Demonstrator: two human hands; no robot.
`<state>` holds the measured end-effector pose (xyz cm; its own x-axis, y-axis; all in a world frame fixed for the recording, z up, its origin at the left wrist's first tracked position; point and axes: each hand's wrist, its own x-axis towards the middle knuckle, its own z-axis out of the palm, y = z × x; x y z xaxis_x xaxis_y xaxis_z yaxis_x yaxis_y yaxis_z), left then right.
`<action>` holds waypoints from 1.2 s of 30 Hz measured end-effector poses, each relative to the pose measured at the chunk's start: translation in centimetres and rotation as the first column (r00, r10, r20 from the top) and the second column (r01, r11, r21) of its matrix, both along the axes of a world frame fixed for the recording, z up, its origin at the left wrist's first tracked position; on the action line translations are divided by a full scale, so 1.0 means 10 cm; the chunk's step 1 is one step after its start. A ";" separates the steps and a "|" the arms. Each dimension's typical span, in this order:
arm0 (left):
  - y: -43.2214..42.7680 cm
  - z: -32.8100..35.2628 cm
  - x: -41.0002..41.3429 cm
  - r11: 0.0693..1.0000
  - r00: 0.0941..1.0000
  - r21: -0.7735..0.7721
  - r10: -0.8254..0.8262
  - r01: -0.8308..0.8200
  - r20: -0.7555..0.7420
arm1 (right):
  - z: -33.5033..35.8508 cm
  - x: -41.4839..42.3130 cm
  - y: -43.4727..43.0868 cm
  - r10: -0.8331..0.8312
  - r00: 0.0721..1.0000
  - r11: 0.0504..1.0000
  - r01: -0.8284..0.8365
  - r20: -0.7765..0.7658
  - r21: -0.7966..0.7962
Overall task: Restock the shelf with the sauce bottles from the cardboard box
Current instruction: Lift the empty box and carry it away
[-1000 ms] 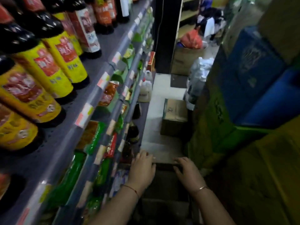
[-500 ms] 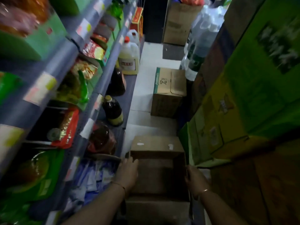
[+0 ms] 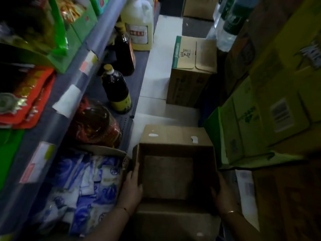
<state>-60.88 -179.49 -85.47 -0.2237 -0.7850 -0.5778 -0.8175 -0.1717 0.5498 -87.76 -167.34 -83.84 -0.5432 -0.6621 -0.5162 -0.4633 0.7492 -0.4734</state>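
Gripping the open cardboard box [image 3: 175, 150] from both sides, the person is standing over it in a narrow shop aisle — left hand [image 3: 131, 187] wrapped over the left wall with the fingers curling onto the rim, right hand [image 3: 223, 197] pressed flat-ish against the right wall, fingers closed round the edge as far as I can tell in this murky light. The box is sitting on the floor right up against the bottom of the shelf [image 3: 81, 80], flaps folded out, and the only thing showing inside is its brown bottom panel; no sauce bottles visible in it. On the lowest shelf level a dark bottle with a yellow label [image 3: 117, 91] is standing upright, another dark bottle [image 3: 124, 51] is standing behind it, and a big pale jug [image 3: 138, 26] is sitting further back. A red-wrapped pack [image 3: 94, 124] is lying just beside the box's far-left corner, and blue-and-white packets [image 3: 90, 186] are piling up next to the left wrist. A taped carton [image 3: 191, 70] is sitting further down the aisle, and green cartons [image 3: 251, 122] are stacking up on the right — pretty cramped.
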 end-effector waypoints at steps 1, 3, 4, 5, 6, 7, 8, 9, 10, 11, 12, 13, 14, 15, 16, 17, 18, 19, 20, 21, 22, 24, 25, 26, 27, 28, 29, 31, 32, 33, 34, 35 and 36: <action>0.03 -0.06 0.01 0.999 0.999 -0.011 0.032 -0.032 -0.035 | -0.06 0.00 0.05 -0.030 0.998 0.998 0.033 0.051 -0.060; 0.09 -0.16 0.05 0.994 0.995 -0.037 0.098 -0.098 -0.026 | -0.11 0.01 0.10 -0.056 0.994 0.995 0.063 0.093 -0.077; 0.12 -0.19 0.06 0.990 0.991 -0.043 0.135 -0.136 -0.012 | -0.11 0.03 0.12 -0.043 0.994 0.995 0.051 0.096 -0.087; 0.14 -0.21 0.06 0.984 0.985 -0.043 0.173 -0.173 -0.014 | -0.12 0.03 0.14 -0.049 0.993 0.994 0.059 0.105 -0.091; 0.15 -0.21 0.06 0.978 0.979 -0.038 0.204 -0.205 -0.023 | -0.12 0.03 0.14 -0.071 0.991 0.993 0.082 0.116 -0.089; 0.16 -0.19 0.05 0.973 0.974 -0.042 0.224 -0.225 -0.041 | -0.12 0.03 0.15 -0.066 0.991 0.994 0.076 0.116 -0.084; 0.16 -0.15 0.03 0.970 0.970 -0.050 0.234 -0.237 -0.062 | -0.14 0.02 0.15 -0.065 0.990 0.993 0.077 0.128 -0.092; 0.16 -0.10 0.01 0.968 0.967 -0.059 0.239 -0.245 -0.090 | -0.14 0.01 0.16 -0.078 0.987 0.989 0.094 0.140 -0.112; 0.15 -0.03 0.00 0.966 0.963 -0.063 0.243 -0.252 -0.114 | -0.13 0.00 0.17 -0.083 0.987 0.986 0.101 0.139 -0.132; 0.13 0.02 -0.02 0.965 0.961 -0.072 0.242 -0.253 -0.134 | -0.09 0.00 0.16 -0.089 0.988 0.982 0.109 0.128 -0.154; 0.11 0.08 -0.02 0.965 0.960 -0.080 0.238 -0.251 -0.145 | -0.05 -0.01 0.15 -0.087 0.990 0.979 0.106 0.111 -0.176; 0.09 0.15 -0.02 0.963 0.958 -0.089 0.238 -0.254 -0.159 | 0.01 -0.01 0.13 -0.105 0.989 0.973 0.123 0.101 -0.195; 0.06 0.24 -0.02 0.961 0.954 -0.093 0.242 -0.261 -0.179 | 0.09 -0.01 0.11 -0.123 0.988 0.968 0.140 0.092 -0.209; 0.02 0.35 -0.02 0.959 0.949 -0.102 0.241 -0.266 -0.205 | 0.17 0.00 0.08 -0.139 0.986 0.963 0.157 0.095 -0.220; -0.03 0.47 -0.03 0.957 0.944 -0.113 0.238 -0.269 -0.227 | 0.28 -0.01 0.05 -0.155 0.985 0.959 0.168 0.077 -0.226; -0.09 0.61 -0.03 0.954 0.940 -0.126 0.235 -0.272 -0.249 | 0.39 -0.01 0.01 -0.166 0.985 0.956 0.174 0.053 -0.238; -0.15 0.75 -0.04 0.950 0.933 -0.135 0.236 -0.280 -0.273 | 0.53 -0.02 -0.05 -0.169 0.985 0.952 0.172 0.036 -0.255; -0.23 0.90 -0.05 0.947 0.925 -0.140 0.238 -0.289 -0.296 | 0.68 -0.03 -0.11 -0.166 0.986 0.946 0.165 0.019 -0.279; -0.31 1.06 -0.06 0.944 0.919 -0.147 0.237 -0.294 -0.315 | 0.83 -0.03 -0.18 -0.172 0.985 0.940 0.170 0.018 -0.296; -0.40 1.22 -0.07 0.941 0.916 -0.160 0.233 -0.297 -0.328 | 0.98 -0.03 -0.26 -0.182 0.983 0.934 0.180 0.021 -0.309; -0.49 1.38 -0.08 0.938 0.914 -0.175 0.227 -0.298 -0.337 | 1.14 -0.03 -0.34 -0.195 0.980 0.927 0.194 0.029 -0.322; -0.69 1.71 -0.12 0.930 0.910 -0.208 0.217 -0.302 -0.353 | 1.46 -0.03 -0.52 -0.203 0.978 0.908 0.206 0.048 -0.365; -0.79 1.88 -0.14 0.925 0.906 -0.224 0.214 -0.308 -0.364 | 1.62 -0.05 -0.62 -0.197 0.979 0.899 0.203 0.055 -0.388; -0.89 2.05 -0.16 0.919 0.903 -0.239 0.213 -0.315 -0.374 | 1.79 -0.06 -0.72 -0.191 0.980 0.894 0.198 0.058 -0.402; -0.99 2.20 -0.19 0.912 0.900 -0.254 0.211 -0.321 -0.382 | 1.97 -0.08 -0.82 -0.188 0.980 0.889 0.195 0.058 -0.414; -1.08 2.36 -0.21 0.907 0.899 -0.271 0.206 -0.324 -0.386 | 2.14 -0.11 -0.93 -0.192 0.979 0.884 0.200 0.062 -0.423; -1.18 2.51 -0.23 0.902 0.899 -0.285 0.201 -0.325 -0.389 | 2.32 -0.13 -1.03 -0.197 0.978 0.876 0.208 0.071 -0.435; -1.37 2.81 -0.27 0.893 0.902 -0.318 0.181 -0.318 -0.392 | 2.64 -0.16 -1.24 -0.215 0.974 0.859 0.223 0.069 -0.461; -1.47 2.96 -0.31 0.890 0.903 -0.333 0.168 -0.311 -0.395 | 2.79 -0.17 -1.34 -0.226 0.972 0.851 0.230 0.068 -0.473; -1.57 3.10 -0.34 0.886 0.905 -0.349 0.157 -0.306 -0.394 | 2.93 -0.19 -1.44 -0.234 0.969 0.842 0.240 0.073 -0.483; -1.67 3.23 -0.38 0.878 0.909 -0.373 0.145 -0.300 -0.390 | 3.06 -0.22 -1.54 -0.243 0.967 0.834 0.251 0.082 -0.492; -1.79 3.34 -0.43 0.870 0.915 -0.393 0.141 -0.297 -0.379 | 3.18 -0.24 -1.64 -0.250 0.965 0.830 0.258 0.084 -0.495; -1.90 3.43 -0.47 0.862 0.919 -0.411 0.142 -0.298 -0.368 | 3.28 -0.28 -1.74 -0.255 0.963 0.830 0.261 0.082 -0.493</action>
<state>-65.55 -198.50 -51.13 -0.1210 -0.9897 -0.0770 -0.5575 0.0035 0.8302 -90.51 -184.76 -51.07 -0.7263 -0.6672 -0.1652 -0.2778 0.5048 -0.8173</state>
